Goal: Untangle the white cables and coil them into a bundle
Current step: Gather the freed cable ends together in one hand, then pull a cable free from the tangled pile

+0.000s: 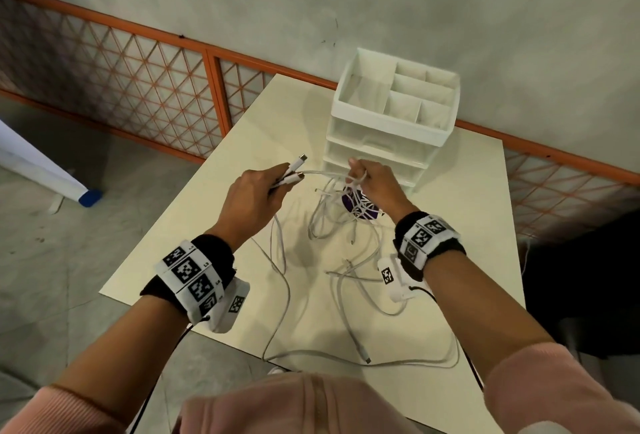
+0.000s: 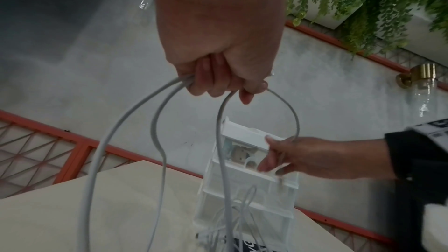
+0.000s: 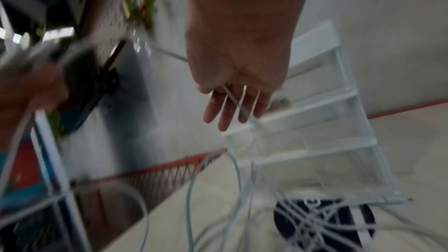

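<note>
Several white cables (image 1: 332, 222) lie tangled on the cream table (image 1: 207, 232), partly lifted between my hands. My left hand (image 1: 252, 194) is closed in a fist around two cable ends, whose connectors (image 1: 296, 172) stick out past the knuckles. From the fist (image 2: 218, 76) the cables (image 2: 97, 150) hang down in long loops. My right hand (image 1: 372, 184) is raised in front of the organiser, its fingers (image 3: 230, 106) nearly straight, with thin strands (image 3: 232, 99) draped across them. The tangle hangs from it over a dark purple round object (image 1: 360, 208).
A white drawer organiser (image 1: 391, 121) with open top compartments stands at the table's far side, just behind my right hand. Loose cable loops (image 1: 346, 298) spread towards the near table edge. An orange lattice fence (image 1: 138, 87) runs along the wall.
</note>
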`<action>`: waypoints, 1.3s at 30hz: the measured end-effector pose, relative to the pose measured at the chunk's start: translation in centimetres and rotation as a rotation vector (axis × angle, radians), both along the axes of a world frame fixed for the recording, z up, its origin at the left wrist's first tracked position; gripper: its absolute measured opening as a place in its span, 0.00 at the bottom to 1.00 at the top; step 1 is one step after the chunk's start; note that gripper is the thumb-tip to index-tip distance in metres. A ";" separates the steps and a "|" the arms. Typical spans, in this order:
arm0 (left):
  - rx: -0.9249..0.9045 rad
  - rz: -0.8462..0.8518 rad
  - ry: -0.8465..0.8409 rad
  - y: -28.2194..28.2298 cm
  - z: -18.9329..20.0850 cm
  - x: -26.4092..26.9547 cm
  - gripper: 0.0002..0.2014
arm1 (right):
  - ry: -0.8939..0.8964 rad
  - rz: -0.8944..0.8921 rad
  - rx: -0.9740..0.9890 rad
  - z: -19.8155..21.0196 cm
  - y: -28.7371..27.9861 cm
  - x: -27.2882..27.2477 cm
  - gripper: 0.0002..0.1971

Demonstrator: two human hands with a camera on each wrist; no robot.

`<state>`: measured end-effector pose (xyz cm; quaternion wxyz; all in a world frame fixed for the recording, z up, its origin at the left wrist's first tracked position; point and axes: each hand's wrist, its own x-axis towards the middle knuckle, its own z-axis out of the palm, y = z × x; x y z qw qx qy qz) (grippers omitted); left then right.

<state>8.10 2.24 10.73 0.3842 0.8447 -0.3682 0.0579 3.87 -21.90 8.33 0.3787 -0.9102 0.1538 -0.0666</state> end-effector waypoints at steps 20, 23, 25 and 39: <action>0.905 -0.712 0.818 -2.3 -3.8 -4.6 0.13 | 0.803 0.116 0.272 -4.0 -7.7 -22.7 0.03; 1.008 -0.724 0.907 -2.8 -3.8 -6.1 0.14 | 0.934 0.110 0.195 -5.3 -7.5 -23.0 0.03; 1.038 -0.680 0.956 -2.8 -3.9 -6.8 0.16 | 1.003 0.072 0.096 -6.1 -7.5 -23.0 0.08; 0.741 -0.487 1.036 -1.8 -3.4 -6.0 0.22 | 0.754 0.240 -0.117 -8.4 4.9 -15.0 0.16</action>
